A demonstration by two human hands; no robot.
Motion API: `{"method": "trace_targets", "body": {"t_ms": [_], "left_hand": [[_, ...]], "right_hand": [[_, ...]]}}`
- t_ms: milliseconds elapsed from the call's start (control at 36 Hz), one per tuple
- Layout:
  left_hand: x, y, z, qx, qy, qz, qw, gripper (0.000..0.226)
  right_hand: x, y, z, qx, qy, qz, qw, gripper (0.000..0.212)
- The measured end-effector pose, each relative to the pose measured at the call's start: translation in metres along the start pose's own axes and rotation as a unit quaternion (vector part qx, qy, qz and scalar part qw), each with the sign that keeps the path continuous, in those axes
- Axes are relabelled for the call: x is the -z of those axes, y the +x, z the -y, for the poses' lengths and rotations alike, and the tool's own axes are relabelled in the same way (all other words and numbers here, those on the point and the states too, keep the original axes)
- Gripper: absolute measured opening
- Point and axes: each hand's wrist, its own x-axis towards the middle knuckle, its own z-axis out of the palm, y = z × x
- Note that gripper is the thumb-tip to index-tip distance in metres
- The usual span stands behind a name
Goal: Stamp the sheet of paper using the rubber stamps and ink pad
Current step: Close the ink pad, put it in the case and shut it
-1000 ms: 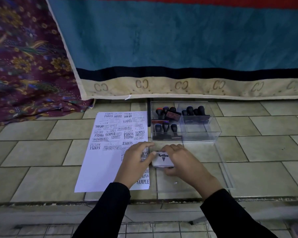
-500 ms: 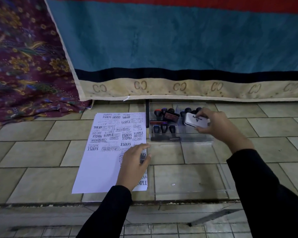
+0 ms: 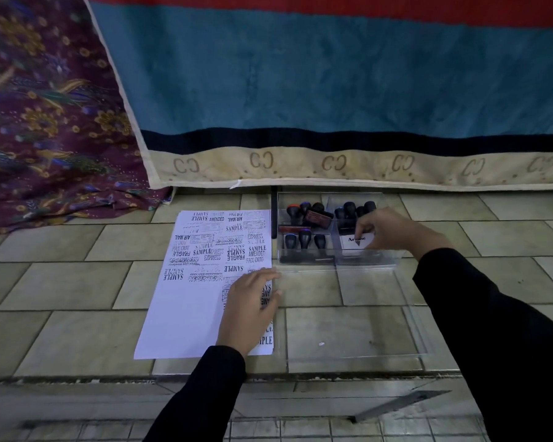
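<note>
The sheet of paper lies on the tiled floor, near its far edge. The left hand rests flat on the paper's right side, fingers spread. The right hand pinches the white ink pad in the right part of the clear box. The rubber stamps stand in the box too.

A clear box stands on the tiled floor. Left of it, just beside, lies the sheet of paper, with the left hand flat on its near right part. Rubber stamps fill the box's left compartments and its rear right one. The ink pad sits in its front right compartment, held by the right hand. A clear lid lies before the box, and a mattress stands behind it.
</note>
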Motion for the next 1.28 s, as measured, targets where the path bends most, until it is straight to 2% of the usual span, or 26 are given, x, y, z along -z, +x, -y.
{"method": "trace_targets", "body": {"t_ms": [139, 389, 445, 556, 611, 667, 778, 861, 945, 1028, 1111, 1278], "left_hand": [[0.001, 0.000, -0.001, 0.001, 0.002, 0.003, 1.000, 0.026], [0.003, 0.002, -0.004, 0.013, -0.019, 0.011, 1.000, 0.024], [0.005, 0.004, -0.006, 0.034, -0.048, 0.014, 0.998, 0.024], [0.014, 0.009, -0.017, 0.159, -0.175, 0.041, 0.971, 0.020], [0.020, 0.014, -0.021, 0.168, -0.191, 0.045, 0.966, 0.016], [0.025, 0.018, -0.024, 0.159, -0.166, 0.039, 0.973, 0.017], [0.030, 0.015, -0.030, 0.133, -0.013, 0.029, 0.991, 0.021], [0.030, 0.008, -0.035, 0.149, 0.085, 0.057, 0.983, 0.013], [0.027, 0.002, -0.043, 0.162, 0.137, 0.063, 0.975, 0.015], [0.026, -0.001, -0.049, 0.184, 0.169, 0.084, 0.965, 0.021], [0.023, -0.003, -0.053, 0.198, 0.163, 0.114, 0.960, 0.018], [0.019, -0.004, -0.058, 0.190, 0.162, 0.117, 0.961, 0.009]], "right_hand": [[-0.005, -0.001, -0.002, -0.006, -0.001, -0.005, 1.000, 0.030], [0.002, -0.002, 0.005, -0.032, -0.019, 0.009, 0.999, 0.024], [0.007, -0.007, 0.010, -0.048, -0.001, -0.028, 0.998, 0.018], [0.009, -0.032, 0.029, -0.057, 0.105, -0.178, 0.977, 0.007], [0.002, -0.047, 0.043, -0.056, 0.160, -0.221, 0.960, 0.006], [-0.011, -0.059, 0.054, -0.065, 0.177, -0.233, 0.954, 0.005], [-0.045, -0.084, 0.062, -0.133, 0.155, -0.257, 0.945, 0.008], [-0.066, -0.103, 0.064, -0.194, 0.123, -0.302, 0.925, 0.018], [-0.078, -0.119, 0.063, -0.261, 0.078, -0.307, 0.912, 0.032], [-0.085, -0.128, 0.057, -0.328, 0.023, -0.255, 0.909, 0.039], [-0.092, -0.133, 0.051, -0.357, 0.019, -0.217, 0.908, 0.031], [-0.089, -0.139, 0.049, -0.339, 0.069, -0.216, 0.913, 0.021]]}}
